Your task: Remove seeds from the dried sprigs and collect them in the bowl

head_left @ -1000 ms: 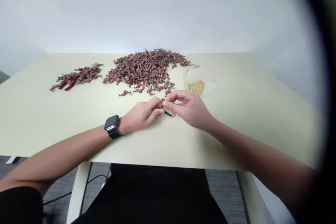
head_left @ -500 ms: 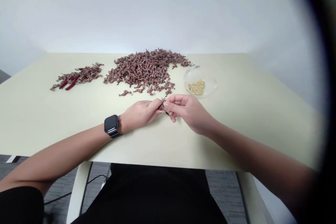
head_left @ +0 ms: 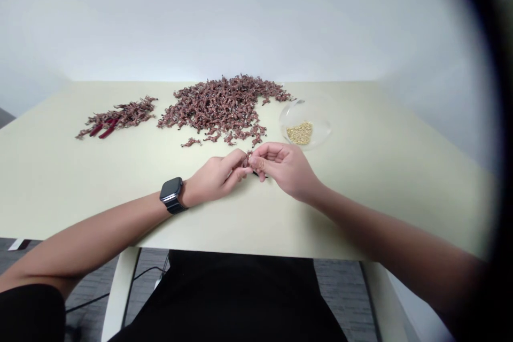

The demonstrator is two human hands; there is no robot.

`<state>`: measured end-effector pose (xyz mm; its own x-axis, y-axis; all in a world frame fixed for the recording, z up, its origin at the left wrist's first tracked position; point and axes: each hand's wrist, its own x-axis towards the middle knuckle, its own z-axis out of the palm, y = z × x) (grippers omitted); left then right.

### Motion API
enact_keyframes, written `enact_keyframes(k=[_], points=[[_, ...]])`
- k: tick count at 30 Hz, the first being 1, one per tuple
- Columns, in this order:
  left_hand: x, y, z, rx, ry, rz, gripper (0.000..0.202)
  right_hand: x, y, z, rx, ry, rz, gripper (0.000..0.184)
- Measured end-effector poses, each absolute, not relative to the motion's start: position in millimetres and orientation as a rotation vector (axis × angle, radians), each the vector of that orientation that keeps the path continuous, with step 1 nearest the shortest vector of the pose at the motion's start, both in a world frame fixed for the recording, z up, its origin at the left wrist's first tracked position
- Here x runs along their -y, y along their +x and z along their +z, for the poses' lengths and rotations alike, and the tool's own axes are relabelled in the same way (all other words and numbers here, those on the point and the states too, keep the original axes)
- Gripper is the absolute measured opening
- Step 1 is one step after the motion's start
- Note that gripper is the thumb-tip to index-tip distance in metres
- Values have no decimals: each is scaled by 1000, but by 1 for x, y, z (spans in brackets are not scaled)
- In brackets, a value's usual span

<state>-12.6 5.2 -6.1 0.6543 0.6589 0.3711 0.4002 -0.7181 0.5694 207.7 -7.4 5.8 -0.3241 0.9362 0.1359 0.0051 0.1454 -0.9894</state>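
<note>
Near the table's (head_left: 360,181) front edge, the left hand (head_left: 212,177) and right hand (head_left: 286,170) are nearly closed, fingertips meeting around a small reddish-brown sprig (head_left: 248,159), with a short black wire (head_left: 256,172) just below it. Best to keep the pinch tight and close to the fingertips so the sprig can't slip. Versus the earlier frame, less of the wire shows, and the hands sit closer together. Farther back: a large sprig heap (head_left: 216,104), a smaller heap (head_left: 120,115) over red-handled pliers (head_left: 105,128), and a clear dish (head_left: 316,112) holding golden granules (head_left: 300,133). Black smartwatch (head_left: 172,195) on left wrist.
</note>
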Motion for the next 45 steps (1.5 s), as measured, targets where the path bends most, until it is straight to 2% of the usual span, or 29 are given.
enact_keyframes(k=[9,12,18,23,28,31,38,41,45], points=[[-5,-11,-9,-884,2375,778,15,14,205,4,1839,-979,664,13],[-6,-11,-9,-908,2390,781,16,15,206,7,1918,-1006,578,12],[-7,-12,-7,-850,2390,819,15,17,208,15,1939,-1046,658,16],[-7,-13,-7,-837,2395,849,17,16,209,18,1788,-1042,953,19],[-7,-14,-7,-803,2407,891,17,15,210,20,1700,-1046,1110,21],[-6,-14,-7,-778,2400,909,16,16,210,20,1739,-1007,1062,17],[-5,-14,-5,-731,2331,892,16,15,214,18,2035,-868,498,10],[-4,-14,-3,-714,2325,891,18,16,214,18,2021,-868,514,10],[-6,-15,-3,-708,2374,897,21,21,209,18,1870,-976,805,14]])
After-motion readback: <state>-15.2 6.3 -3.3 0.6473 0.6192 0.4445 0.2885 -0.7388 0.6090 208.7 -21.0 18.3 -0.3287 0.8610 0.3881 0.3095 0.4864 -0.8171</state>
